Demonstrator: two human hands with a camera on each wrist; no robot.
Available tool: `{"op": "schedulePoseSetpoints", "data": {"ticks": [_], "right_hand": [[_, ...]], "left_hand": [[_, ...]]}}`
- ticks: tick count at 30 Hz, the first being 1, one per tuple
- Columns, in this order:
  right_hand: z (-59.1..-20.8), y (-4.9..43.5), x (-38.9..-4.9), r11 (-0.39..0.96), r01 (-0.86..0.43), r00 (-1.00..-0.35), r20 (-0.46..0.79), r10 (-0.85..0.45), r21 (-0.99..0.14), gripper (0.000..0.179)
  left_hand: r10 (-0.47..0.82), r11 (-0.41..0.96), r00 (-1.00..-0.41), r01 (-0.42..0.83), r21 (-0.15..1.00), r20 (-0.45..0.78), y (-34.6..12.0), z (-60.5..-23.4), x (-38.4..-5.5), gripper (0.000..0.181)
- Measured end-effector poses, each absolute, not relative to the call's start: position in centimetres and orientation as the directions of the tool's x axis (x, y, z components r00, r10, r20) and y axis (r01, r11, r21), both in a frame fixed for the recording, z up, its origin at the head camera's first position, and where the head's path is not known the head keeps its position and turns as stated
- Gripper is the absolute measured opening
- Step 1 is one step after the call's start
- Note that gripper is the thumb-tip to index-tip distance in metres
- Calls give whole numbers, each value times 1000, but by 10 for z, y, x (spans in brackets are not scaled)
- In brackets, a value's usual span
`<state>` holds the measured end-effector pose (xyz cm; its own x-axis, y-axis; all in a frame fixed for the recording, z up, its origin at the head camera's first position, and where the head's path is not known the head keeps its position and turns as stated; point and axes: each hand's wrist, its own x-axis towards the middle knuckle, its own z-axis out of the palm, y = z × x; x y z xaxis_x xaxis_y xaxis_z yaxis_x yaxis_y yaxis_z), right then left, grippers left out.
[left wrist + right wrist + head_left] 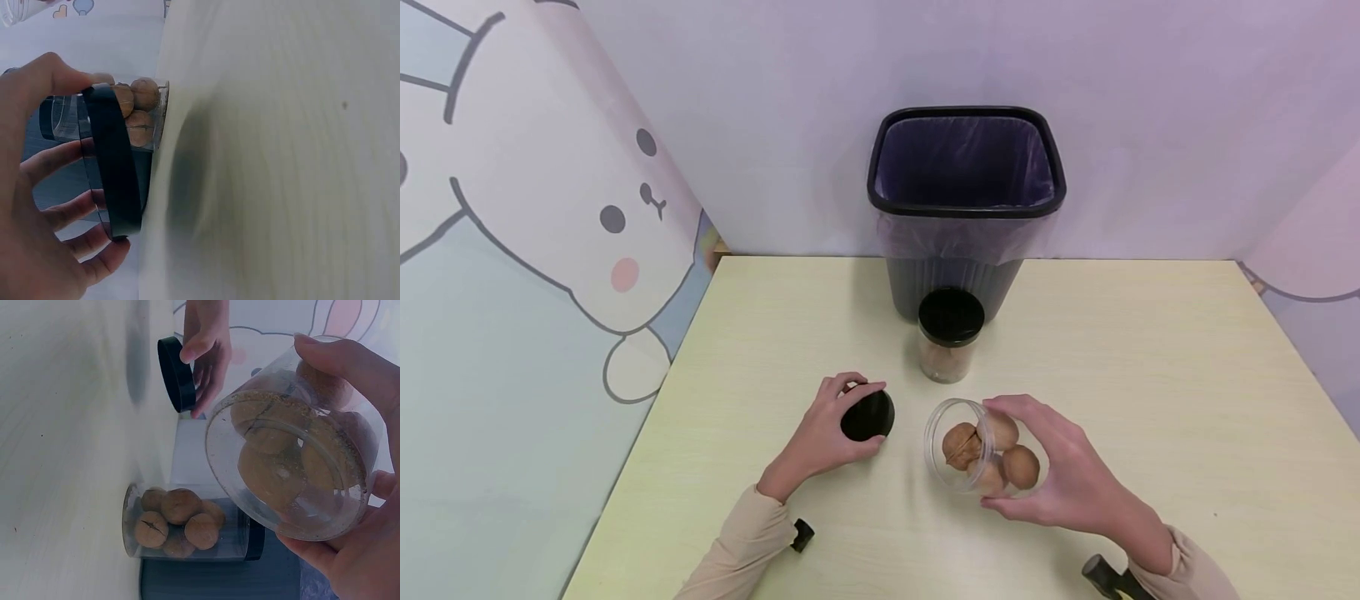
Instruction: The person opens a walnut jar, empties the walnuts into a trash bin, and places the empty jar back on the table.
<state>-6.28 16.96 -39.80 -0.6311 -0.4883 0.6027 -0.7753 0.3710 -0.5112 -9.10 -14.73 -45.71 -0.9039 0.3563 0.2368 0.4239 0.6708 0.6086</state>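
My left hand holds a round black lid by its edge, above the table. Seen from the left wrist, the thumb is on one side of the lid and the fingers on the other. My right hand grips a clear jar, tilted, without a lid. Several walnuts lie inside it. Between the lid and this jar is a gap. A second clear jar with a black lid on stands upright beyond the hands; walnuts show through its wall in the right wrist view.
A dark bin with a thin purple-tinted liner stands at the table's back, just behind the lidded jar. The pale wooden table meets a light curtain at the back. A cartoon-printed sheet hangs at the left.
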Motion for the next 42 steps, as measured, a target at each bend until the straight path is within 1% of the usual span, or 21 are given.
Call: {"op": "schedulePoseSetpoints", "data": {"ticks": [11, 21, 27, 38, 42], "right_hand": [[-399, 170, -62, 373, -773, -634, 603, -484, -513, 98], [-399, 171, -62, 371, -777, -629, 611, -480, -509, 99], [-399, 172, -62, 372, -776, -630, 614, -476, -509, 99], [-399, 175, -62, 379, -770, -638, 607, -474, -513, 98], [-399, 176, -63, 384, -769, -639, 609, -470, -510, 98]], "left_hand": [[346, 703, -907, 419, 575, 238, -149, -463, -91, 59], [361, 743, -909, 416, 525, 210, -148, -469, -91, 60], [369, 764, -914, 403, 504, 171, -148, -471, -91, 61], [382, 802, -911, 410, 434, 155, -147, -472, -90, 58], [382, 809, -913, 404, 426, 139, -147, -471, -90, 57]]}}
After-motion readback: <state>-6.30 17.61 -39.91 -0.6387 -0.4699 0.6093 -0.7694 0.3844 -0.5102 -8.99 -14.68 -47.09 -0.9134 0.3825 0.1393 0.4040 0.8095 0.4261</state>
